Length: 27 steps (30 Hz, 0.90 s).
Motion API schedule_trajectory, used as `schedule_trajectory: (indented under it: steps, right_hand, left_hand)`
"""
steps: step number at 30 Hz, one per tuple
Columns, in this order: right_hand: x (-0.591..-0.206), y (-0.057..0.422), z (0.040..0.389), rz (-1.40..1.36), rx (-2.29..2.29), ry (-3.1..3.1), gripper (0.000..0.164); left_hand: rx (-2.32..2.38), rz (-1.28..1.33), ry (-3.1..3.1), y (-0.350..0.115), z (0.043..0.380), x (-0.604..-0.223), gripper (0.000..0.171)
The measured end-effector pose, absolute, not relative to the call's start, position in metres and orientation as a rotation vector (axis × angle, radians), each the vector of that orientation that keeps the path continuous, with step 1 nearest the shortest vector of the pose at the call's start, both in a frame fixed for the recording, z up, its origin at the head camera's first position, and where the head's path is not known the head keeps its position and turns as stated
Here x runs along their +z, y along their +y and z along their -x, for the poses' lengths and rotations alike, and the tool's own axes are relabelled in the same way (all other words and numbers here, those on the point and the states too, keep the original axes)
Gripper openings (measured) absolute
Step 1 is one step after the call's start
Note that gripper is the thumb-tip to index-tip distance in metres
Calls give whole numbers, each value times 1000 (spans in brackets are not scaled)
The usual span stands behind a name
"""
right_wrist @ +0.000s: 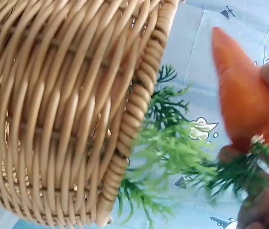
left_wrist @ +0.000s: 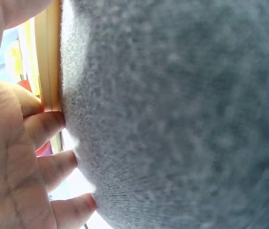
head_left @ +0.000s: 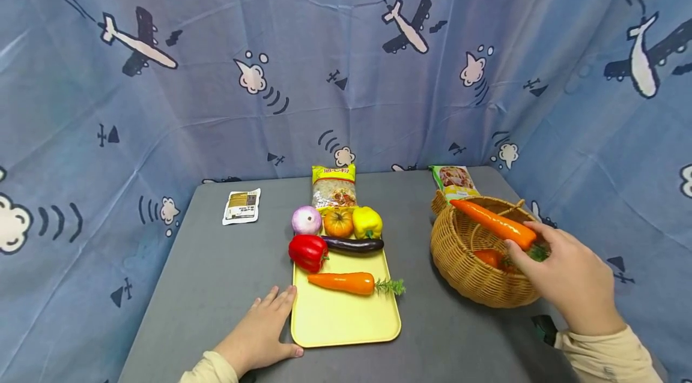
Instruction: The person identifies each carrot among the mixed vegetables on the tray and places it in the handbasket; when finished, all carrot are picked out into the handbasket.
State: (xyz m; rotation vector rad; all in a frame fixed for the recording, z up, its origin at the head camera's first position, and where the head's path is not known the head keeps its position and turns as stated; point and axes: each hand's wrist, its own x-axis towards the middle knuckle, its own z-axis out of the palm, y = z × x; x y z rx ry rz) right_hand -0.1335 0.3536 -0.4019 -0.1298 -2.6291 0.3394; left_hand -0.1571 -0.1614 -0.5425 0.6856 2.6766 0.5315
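Observation:
Above the wicker basket [head_left: 476,281] my right hand [head_left: 581,278] pinches a carrot [head_left: 494,224] near its leafy end, the tip pointing up and left. In the right wrist view the carrot [right_wrist: 244,95] and its green fronds show beside the basket's rim [right_wrist: 139,105]. Another orange vegetable [head_left: 489,257] lies inside the basket, partly hidden. My left hand [head_left: 259,329] rests on the table with straight fingers, touching the left edge of the yellow tray [head_left: 346,326]. On that tray lie a second carrot [head_left: 343,283], an eggplant [head_left: 354,244] and a red bell pepper [head_left: 308,253].
At the tray's far end sit an onion [head_left: 306,220], a small pumpkin [head_left: 339,223] and a yellow bell pepper [head_left: 367,223]. Behind them is a food bag [head_left: 334,186]. A white packet [head_left: 241,207] lies at back left, a green packet [head_left: 455,181] behind the basket.

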Motion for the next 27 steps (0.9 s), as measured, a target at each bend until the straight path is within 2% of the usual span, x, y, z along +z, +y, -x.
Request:
schedule_trajectory:
  steps: [9,20,27]
  right_hand:
    - [-407,362,139,259,338,-2755,67]
    - [-417,366,145,196,321,-2792,67]
    - [-423,367,144,193,315,-2804,60]
  left_hand:
    - [537,-704,2692,-161,155,-542,116]
    - [550,-673,2680,-160,156,-545,117]
    - [560,-689,2693,-159,155,-547,116]
